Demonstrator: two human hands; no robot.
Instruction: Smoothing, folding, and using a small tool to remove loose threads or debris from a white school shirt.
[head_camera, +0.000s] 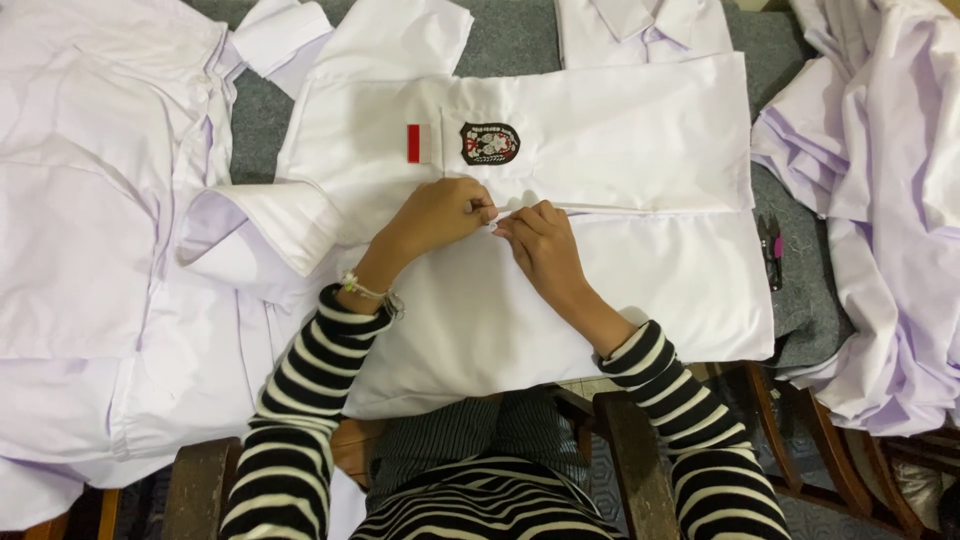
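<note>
Shirt (620, 290) flat under both hands, left hand (440, 215) and right hand (540, 245) pinching its front edge.

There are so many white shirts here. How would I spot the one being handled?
Look at the grey table, then at the white shirt spread flat in its middle, just above the striped sleeves. The left hand and right hand pinch its front edge. Unlike the shirts around it, it shows a red-and-white patch beside a dark badge.

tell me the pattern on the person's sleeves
Black and white stripes on both sleeves, seen in the head view.
</note>
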